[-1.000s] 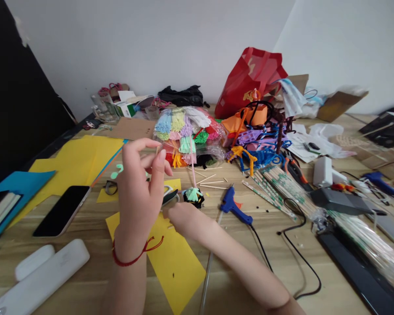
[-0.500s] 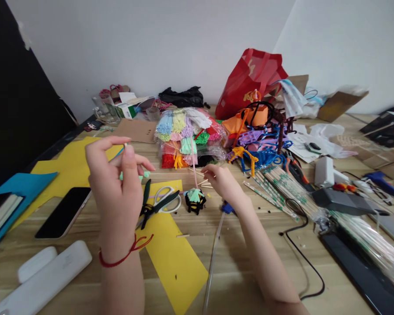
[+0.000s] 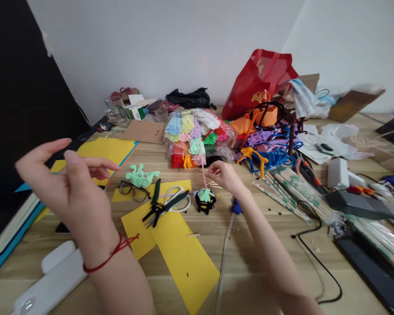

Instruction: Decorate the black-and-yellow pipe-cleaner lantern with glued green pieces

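On the left my left hand (image 3: 75, 192) is raised above the table, a red cord bracelet at its wrist. Its thumb and index finger stand apart, with nothing visible between them. My right hand (image 3: 226, 175) reaches forward with bent fingertips drawn together beside short wooden sticks (image 3: 215, 186); whatever they pinch is too small to make out. Just left of it, a pink pipe cleaner (image 3: 203, 168) stands upright from a small black, yellow and mint-green pipe-cleaner piece (image 3: 205, 201). A blue glue gun (image 3: 236, 205) lies under my right forearm.
Scissors (image 3: 177, 199) and green-handled pliers (image 3: 156, 203) lie on yellow card (image 3: 190, 258). Glasses (image 3: 134, 191) and a mint pipe-cleaner shape (image 3: 142, 176) are left of them. Behind are bagged pipe cleaners (image 3: 195, 131) and a red bag (image 3: 257, 83). A black cable (image 3: 321, 262) curls at right.
My left hand has moved left and its thumb and index finger have parted; the small bit between them no longer shows. The view has shifted left. My right hand stays by the sticks.
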`<state>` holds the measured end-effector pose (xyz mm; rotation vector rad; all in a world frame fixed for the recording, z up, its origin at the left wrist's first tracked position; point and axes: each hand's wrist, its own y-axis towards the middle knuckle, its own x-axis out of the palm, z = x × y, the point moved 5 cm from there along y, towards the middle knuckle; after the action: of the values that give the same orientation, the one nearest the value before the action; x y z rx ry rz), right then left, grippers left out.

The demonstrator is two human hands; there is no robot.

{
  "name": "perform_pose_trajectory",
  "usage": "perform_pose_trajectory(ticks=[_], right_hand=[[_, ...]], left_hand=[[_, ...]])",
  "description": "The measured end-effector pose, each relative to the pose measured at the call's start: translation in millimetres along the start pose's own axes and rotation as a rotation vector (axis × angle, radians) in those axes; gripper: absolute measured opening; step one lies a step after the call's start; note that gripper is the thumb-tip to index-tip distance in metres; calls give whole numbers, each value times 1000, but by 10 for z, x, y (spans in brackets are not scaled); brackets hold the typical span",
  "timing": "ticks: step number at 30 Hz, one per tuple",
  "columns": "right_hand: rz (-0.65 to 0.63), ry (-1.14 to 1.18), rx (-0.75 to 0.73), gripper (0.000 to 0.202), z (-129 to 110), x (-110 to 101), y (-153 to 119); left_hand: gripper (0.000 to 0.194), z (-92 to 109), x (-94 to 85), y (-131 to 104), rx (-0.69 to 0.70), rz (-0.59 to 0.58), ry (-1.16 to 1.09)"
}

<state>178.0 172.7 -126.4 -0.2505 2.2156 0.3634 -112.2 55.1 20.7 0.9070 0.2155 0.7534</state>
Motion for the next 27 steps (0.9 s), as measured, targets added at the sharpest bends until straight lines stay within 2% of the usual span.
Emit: perform_pose_trajectory(ticks=[3, 7, 10, 15, 18, 23, 27], right_hand=[[-29, -24, -9, 25, 49, 118, 194], [-51, -50, -44, 32, 63, 323, 489], [-17, -92, -82, 32, 72, 424, 670], [109, -228, -105, 35, 93, 401, 842], [133, -326, -99, 33, 46, 379, 933], [92, -446, -81, 33, -62, 382, 1134], [17, -466, -50, 33, -50, 358, 1306]], left_hand=[[19, -92, -73, 22, -64, 37, -4], [19, -55, 18, -23, -150, -31, 0], [18, -9, 87, -55, -181, -80, 0], [17, -22, 75, -55, -187, -84, -13], [16, -41, 53, -47, -188, -75, -15], [16, -40, 60, -54, -215, -96, -5], [16, -54, 60, -59, -225, -101, 1]])
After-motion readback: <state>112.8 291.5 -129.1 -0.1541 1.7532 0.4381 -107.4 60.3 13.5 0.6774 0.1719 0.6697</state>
